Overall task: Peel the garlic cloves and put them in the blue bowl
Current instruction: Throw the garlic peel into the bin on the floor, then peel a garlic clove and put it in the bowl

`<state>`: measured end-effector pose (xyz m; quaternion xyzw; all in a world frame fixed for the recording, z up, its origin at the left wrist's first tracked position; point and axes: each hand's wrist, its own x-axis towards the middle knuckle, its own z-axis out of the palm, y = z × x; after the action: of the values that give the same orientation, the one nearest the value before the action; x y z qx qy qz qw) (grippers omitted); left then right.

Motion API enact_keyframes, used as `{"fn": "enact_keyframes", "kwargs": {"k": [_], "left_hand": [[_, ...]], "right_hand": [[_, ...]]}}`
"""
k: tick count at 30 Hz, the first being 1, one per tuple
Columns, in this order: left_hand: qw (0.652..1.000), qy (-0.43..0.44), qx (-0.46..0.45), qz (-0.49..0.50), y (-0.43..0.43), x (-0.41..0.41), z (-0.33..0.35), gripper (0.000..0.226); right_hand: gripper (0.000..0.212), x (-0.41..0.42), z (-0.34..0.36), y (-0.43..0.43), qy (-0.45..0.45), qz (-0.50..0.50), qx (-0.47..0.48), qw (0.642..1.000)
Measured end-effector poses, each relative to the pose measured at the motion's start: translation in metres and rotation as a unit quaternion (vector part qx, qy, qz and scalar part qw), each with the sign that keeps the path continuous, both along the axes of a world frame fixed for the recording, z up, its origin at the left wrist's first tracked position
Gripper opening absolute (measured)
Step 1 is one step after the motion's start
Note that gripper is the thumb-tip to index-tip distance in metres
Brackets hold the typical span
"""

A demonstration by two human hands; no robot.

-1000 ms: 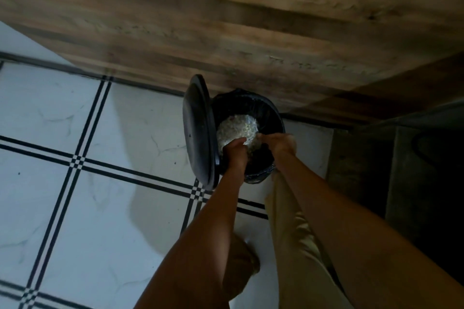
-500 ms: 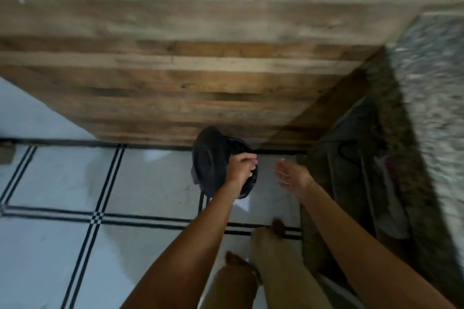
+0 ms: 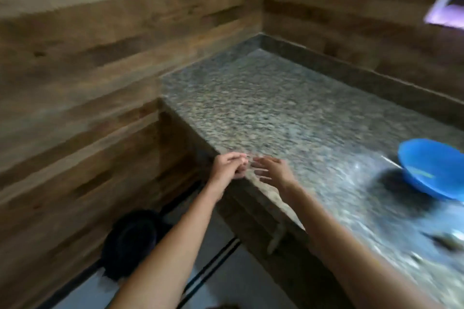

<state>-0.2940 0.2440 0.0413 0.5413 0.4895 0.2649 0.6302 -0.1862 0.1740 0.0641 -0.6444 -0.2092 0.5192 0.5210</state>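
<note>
The blue bowl [image 3: 431, 168] stands on the speckled stone counter [image 3: 263, 108] at the far right, partly cut off by the frame's edge. Both of my hands hover close together over the counter's near left corner, well left of the bowl. My left hand [image 3: 228, 165] has loosely bent fingers and I see nothing in it. My right hand [image 3: 273, 170] has its fingers spread and straight, and holds nothing. The view is blurred by motion. I cannot make out any garlic cloves.
A black bin [image 3: 133, 241] with its lid down sits on the tiled floor below, against the wood-panelled wall [image 3: 88, 83]. Some blurred dark items [image 3: 447, 238] lie on the counter below the bowl. A raised stone lip runs along the counter's back.
My view has swung up from the bin on the floor to the counter. My left hand has let go of the bin's lid, and both hands have risen to the counter's corner.
</note>
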Motion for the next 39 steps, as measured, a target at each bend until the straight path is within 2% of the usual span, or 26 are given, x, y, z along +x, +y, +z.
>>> {"fn": "enact_keyframes", "kwargs": {"k": [6,10,11,13,15,17,18,19,20,21,23,24,25,26,28,31,33,35,36,37,38,39], "left_hand": [[0.980,0.024,0.026,-0.194,-0.107,0.125,-0.001,0.014],[0.938,0.052,0.083,-0.333,-0.168,0.191,-0.016,0.014],[0.918,0.063,0.120,-0.372,-0.179,0.203,-0.021,0.016],[0.849,0.101,0.224,-0.467,-0.202,0.227,-0.033,0.021],[0.748,0.150,0.343,-0.547,-0.209,0.239,-0.045,0.020],[0.666,0.150,0.432,-0.590,-0.207,0.245,-0.054,0.012],[0.641,0.137,0.460,-0.599,-0.206,0.246,-0.056,0.011],[0.631,0.111,0.479,-0.600,-0.204,0.247,-0.054,0.010],[0.638,0.072,0.495,-0.586,-0.203,0.248,-0.048,0.009],[0.669,0.022,0.504,-0.546,-0.201,0.252,-0.040,0.007],[0.763,-0.058,0.493,-0.413,-0.195,0.279,-0.014,0.006],[0.801,-0.061,0.476,-0.358,-0.187,0.300,-0.001,0.008],[0.820,-0.032,0.461,-0.337,-0.178,0.323,0.009,0.010],[0.822,0.024,0.454,-0.344,-0.169,0.344,0.013,0.011],[0.800,0.140,0.438,-0.386,-0.160,0.372,0.006,0.013],[0.782,0.222,0.407,-0.416,-0.155,0.384,-0.005,0.015],[0.806,0.197,0.400,-0.390,-0.159,0.379,-0.001,0.018],[0.828,0.100,0.421,-0.356,-0.174,0.360,0.007,0.018],[0.818,0.038,0.442,-0.367,-0.185,0.346,0.005,0.018],[0.787,-0.005,0.463,-0.407,-0.201,0.329,0.000,0.017],[0.748,-0.015,0.472,-0.466,-0.216,0.314,-0.008,0.016],[0.714,0.013,0.463,-0.525,-0.227,0.303,-0.019,0.022]], "right_hand": [[0.018,0.097,-0.004,-0.147,0.006,-0.209,-0.019,0.978],[0.015,0.135,-0.016,-0.228,0.016,-0.342,-0.028,0.939],[0.015,0.142,-0.019,-0.243,0.017,-0.371,-0.030,0.928],[0.014,0.155,-0.027,-0.272,0.021,-0.446,-0.027,0.895],[0.015,0.164,-0.036,-0.291,0.035,-0.507,-0.026,0.861],[0.021,0.168,-0.041,-0.300,0.053,-0.532,-0.028,0.845],[0.023,0.170,-0.045,-0.303,0.063,-0.539,-0.027,0.840],[0.024,0.172,-0.048,-0.303,0.069,-0.544,-0.030,0.835],[0.024,0.174,-0.050,-0.303,0.072,-0.548,-0.034,0.832],[0.023,0.174,-0.052,-0.302,0.073,-0.551,-0.039,0.831],[0.023,0.177,-0.056,-0.300,0.071,-0.558,-0.046,0.825],[0.022,0.178,-0.059,-0.299,0.067,-0.560,-0.051,0.824],[0.020,0.179,-0.061,-0.298,0.065,-0.560,-0.056,0.824],[0.018,0.180,-0.064,-0.297,0.064,-0.558,-0.060,0.825],[0.015,0.184,-0.069,-0.295,0.060,-0.558,-0.071,0.825],[0.016,0.189,-0.072,-0.292,0.069,-0.568,-0.069,0.817],[0.016,0.193,-0.070,-0.293,0.074,-0.561,-0.066,0.822],[0.016,0.196,-0.069,-0.294,0.073,-0.547,-0.064,0.832],[0.016,0.197,-0.068,-0.294,0.070,-0.546,-0.061,0.833],[0.015,0.199,-0.067,-0.295,0.067,-0.547,-0.059,0.833],[0.015,0.201,-0.068,-0.295,0.066,-0.549,-0.057,0.831],[0.017,0.202,-0.069,-0.296,0.067,-0.547,-0.057,0.832]]}}
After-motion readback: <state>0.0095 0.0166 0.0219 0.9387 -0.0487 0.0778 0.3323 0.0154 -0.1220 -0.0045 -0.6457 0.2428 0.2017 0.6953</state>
